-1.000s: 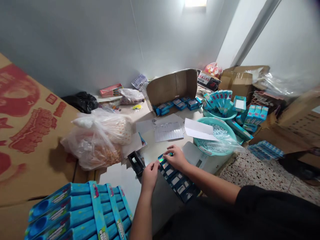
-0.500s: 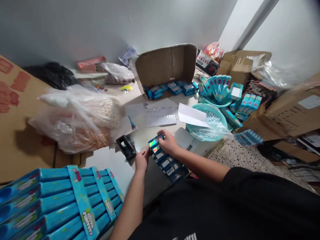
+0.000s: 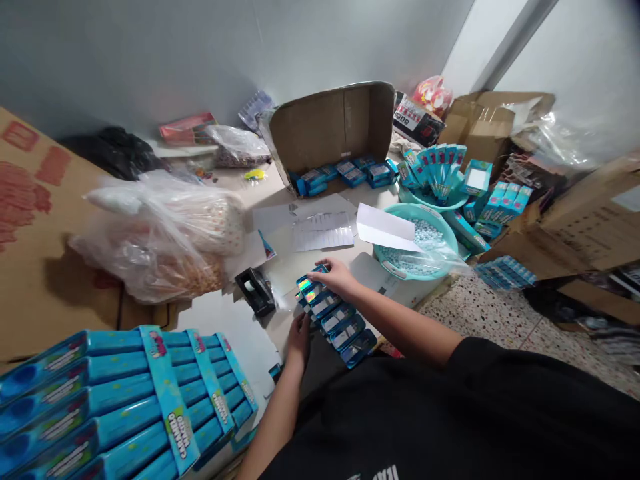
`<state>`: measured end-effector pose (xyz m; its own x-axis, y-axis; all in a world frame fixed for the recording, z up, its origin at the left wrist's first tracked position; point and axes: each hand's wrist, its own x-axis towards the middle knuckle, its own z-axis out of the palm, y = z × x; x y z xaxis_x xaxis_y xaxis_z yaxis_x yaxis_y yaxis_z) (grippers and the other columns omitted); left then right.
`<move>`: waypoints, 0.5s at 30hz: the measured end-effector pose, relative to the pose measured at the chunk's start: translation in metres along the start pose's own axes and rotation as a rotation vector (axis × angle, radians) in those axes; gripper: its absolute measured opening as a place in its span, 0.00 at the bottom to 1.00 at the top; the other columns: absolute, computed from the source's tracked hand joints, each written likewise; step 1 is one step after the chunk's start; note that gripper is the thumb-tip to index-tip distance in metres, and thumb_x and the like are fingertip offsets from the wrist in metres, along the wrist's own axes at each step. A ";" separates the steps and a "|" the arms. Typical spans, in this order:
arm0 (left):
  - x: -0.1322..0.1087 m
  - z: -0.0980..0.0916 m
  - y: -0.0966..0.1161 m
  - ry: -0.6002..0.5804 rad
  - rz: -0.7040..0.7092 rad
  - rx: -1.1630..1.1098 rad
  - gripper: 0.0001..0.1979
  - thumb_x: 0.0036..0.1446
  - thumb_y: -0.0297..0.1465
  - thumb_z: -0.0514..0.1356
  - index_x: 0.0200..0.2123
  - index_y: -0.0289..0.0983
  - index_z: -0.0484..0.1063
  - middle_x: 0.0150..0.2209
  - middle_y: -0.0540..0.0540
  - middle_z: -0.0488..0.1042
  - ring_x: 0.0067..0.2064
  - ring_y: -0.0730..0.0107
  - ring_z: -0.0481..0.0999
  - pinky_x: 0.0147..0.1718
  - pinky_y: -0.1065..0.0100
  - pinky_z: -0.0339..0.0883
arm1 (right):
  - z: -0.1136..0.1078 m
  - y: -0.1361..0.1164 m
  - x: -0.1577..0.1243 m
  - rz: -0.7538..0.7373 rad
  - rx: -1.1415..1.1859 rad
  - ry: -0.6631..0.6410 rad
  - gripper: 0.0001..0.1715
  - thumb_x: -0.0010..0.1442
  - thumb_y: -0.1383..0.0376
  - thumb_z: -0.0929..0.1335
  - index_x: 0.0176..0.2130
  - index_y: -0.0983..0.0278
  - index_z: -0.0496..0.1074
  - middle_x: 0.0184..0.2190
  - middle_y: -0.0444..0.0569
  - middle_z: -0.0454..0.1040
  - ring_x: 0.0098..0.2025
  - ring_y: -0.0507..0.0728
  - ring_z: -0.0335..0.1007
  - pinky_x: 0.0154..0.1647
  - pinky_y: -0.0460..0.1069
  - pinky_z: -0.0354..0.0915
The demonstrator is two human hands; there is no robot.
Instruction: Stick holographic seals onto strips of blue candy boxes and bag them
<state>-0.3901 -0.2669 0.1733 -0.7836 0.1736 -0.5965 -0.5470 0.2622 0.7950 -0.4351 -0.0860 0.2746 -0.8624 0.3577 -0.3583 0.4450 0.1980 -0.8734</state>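
Note:
A slanted row of small blue boxes (image 3: pixel 336 319), with clear windows and pale contents, lies in front of my body. My right hand (image 3: pixel 337 278) grips its far end, fingers and thumb over the top boxes, where shiny rainbow reflections show. My left hand (image 3: pixel 299 337) is closed at the row's left edge, its fingertips partly hidden and in shadow. Just left of the row stands a black tape dispenser (image 3: pixel 255 292). Printed white sheets (image 3: pixel 323 232) lie beyond my hands.
Stacked blue cartons (image 3: pixel 120 380) fill the near left, behind them a clear plastic bag (image 3: pixel 175 233). An open cardboard box (image 3: pixel 333 123) with blue packs stands at the back. A turquoise basin (image 3: pixel 447 257) of small pale pieces sits right, partly under a folded white sheet (image 3: pixel 384 228).
My left hand has moved down along the row's left edge. My right hand has shifted its hold over the far end, and the row's windows now face up more. The view has shifted slightly.

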 end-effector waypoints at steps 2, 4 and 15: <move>-0.003 -0.002 -0.003 -0.025 -0.012 0.007 0.38 0.45 0.59 0.57 0.49 0.35 0.69 0.45 0.36 0.77 0.36 0.60 0.80 0.34 0.61 0.69 | 0.000 0.002 0.000 -0.042 -0.026 -0.005 0.22 0.56 0.57 0.73 0.49 0.63 0.74 0.40 0.50 0.77 0.41 0.58 0.74 0.44 0.52 0.70; -0.006 -0.004 -0.006 -0.048 -0.018 0.012 0.38 0.44 0.58 0.59 0.50 0.35 0.69 0.46 0.36 0.77 0.37 0.59 0.80 0.34 0.61 0.69 | 0.000 0.002 0.000 -0.083 -0.050 -0.003 0.21 0.60 0.59 0.69 0.52 0.62 0.72 0.41 0.50 0.77 0.43 0.58 0.74 0.47 0.53 0.68; -0.031 0.001 -0.031 -0.070 0.032 0.013 0.29 0.44 0.52 0.65 0.44 0.38 0.74 0.43 0.36 0.79 0.41 0.49 0.80 0.41 0.51 0.72 | -0.004 0.004 0.001 -0.119 -0.042 -0.023 0.15 0.63 0.58 0.67 0.46 0.62 0.75 0.47 0.51 0.76 0.51 0.61 0.70 0.58 0.55 0.60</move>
<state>-0.3484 -0.2793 0.1672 -0.7780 0.2483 -0.5771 -0.5176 0.2673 0.8128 -0.4329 -0.0814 0.2717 -0.9149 0.3082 -0.2606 0.3482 0.2763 -0.8958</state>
